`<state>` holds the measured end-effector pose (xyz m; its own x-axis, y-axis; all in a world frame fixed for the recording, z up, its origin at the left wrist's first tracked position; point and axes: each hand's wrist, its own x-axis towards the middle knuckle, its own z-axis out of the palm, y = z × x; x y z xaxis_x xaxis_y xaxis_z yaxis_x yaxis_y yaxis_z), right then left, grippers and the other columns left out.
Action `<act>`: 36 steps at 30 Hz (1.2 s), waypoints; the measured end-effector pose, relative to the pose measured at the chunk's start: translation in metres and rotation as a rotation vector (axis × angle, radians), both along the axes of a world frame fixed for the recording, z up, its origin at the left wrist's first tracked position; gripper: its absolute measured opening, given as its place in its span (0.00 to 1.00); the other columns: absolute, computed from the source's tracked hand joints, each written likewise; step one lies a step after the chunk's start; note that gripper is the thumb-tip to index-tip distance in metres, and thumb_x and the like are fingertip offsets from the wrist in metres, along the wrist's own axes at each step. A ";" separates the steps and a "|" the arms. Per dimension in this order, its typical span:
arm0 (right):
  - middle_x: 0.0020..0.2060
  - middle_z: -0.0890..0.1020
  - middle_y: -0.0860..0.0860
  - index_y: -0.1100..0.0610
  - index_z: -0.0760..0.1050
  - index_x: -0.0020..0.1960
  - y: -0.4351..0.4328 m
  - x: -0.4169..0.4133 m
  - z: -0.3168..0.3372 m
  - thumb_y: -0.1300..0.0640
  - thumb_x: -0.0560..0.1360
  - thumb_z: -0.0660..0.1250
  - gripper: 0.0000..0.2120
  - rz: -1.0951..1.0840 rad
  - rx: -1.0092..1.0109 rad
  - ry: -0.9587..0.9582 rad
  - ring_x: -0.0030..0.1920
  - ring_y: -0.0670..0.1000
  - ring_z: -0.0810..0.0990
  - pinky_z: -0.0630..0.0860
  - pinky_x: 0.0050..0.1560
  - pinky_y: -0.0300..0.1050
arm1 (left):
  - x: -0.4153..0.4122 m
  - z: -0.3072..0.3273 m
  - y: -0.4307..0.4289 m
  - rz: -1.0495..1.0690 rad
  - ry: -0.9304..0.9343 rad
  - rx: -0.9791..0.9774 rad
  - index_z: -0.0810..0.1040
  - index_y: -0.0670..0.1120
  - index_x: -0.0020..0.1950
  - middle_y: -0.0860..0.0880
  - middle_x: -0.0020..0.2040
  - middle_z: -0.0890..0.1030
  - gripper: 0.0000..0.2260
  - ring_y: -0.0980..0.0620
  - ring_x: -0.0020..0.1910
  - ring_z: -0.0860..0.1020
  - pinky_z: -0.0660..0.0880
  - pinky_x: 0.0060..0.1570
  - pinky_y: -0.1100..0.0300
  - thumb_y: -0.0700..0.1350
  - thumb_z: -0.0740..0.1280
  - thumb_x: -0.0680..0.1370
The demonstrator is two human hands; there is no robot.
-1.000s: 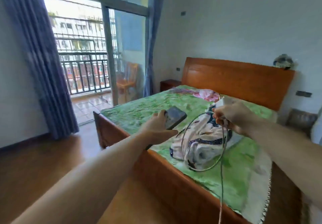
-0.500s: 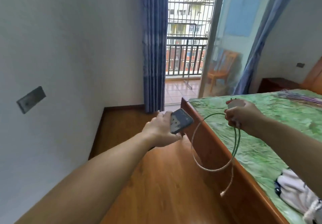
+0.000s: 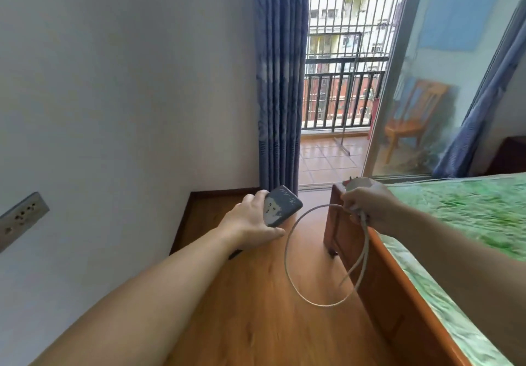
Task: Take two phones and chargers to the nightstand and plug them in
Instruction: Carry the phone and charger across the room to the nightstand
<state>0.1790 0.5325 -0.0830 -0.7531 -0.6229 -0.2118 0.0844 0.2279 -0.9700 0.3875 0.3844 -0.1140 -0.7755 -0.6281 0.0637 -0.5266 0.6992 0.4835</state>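
My left hand is curled round a grey phone, thumb side up, its patterned back tilted towards me. My right hand, just across from it, is closed on a white charger, whose plug end pokes out above my knuckles, and on its pale cable, which drops from my fist in one wide loop in the air between my two hands, its loose end dangling beside the loop. Below both hands runs the wooden floor. Right under my right hand stands the corner of the bed's footboard, and the green bed cover stretches off to the right of that wrist. To the left of my left arm rises a bare white wall with a metal socket plate low on it. The strip of floor between wall and bed leads ahead of my hands to a blue curtain and an open gap onto a tiled balcony with a dark railing; a glass door stands right of the gap. Far right, beyond the bed, I see the edge of the dark nightstand.
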 end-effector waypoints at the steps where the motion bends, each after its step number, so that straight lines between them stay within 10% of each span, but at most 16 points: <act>1: 0.33 0.70 0.57 0.59 0.75 0.47 -0.017 -0.010 0.001 0.73 0.63 0.65 0.15 0.005 0.003 -0.002 0.23 0.51 0.68 0.68 0.24 0.40 | -0.011 0.001 -0.015 -0.004 0.001 -0.007 0.56 0.53 0.76 0.47 0.70 0.68 0.41 0.47 0.64 0.72 0.77 0.58 0.49 0.61 0.72 0.70; 19: 0.35 0.73 0.58 0.57 0.74 0.47 -0.315 -0.196 0.006 0.69 0.66 0.66 0.13 -0.169 0.019 0.088 0.28 0.51 0.71 0.68 0.21 0.37 | -0.209 -0.007 -0.383 -0.040 0.022 0.155 0.57 0.54 0.75 0.49 0.63 0.68 0.40 0.48 0.57 0.71 0.75 0.57 0.48 0.57 0.70 0.65; 36: 0.47 0.72 0.61 0.61 0.68 0.59 -0.493 -0.451 -0.035 0.64 0.73 0.66 0.16 -0.152 -0.010 -0.105 0.38 0.53 0.71 0.69 0.31 0.44 | -0.511 -0.003 -0.544 -0.177 -0.056 0.129 0.60 0.56 0.72 0.51 0.58 0.69 0.39 0.50 0.54 0.73 0.75 0.52 0.54 0.56 0.68 0.63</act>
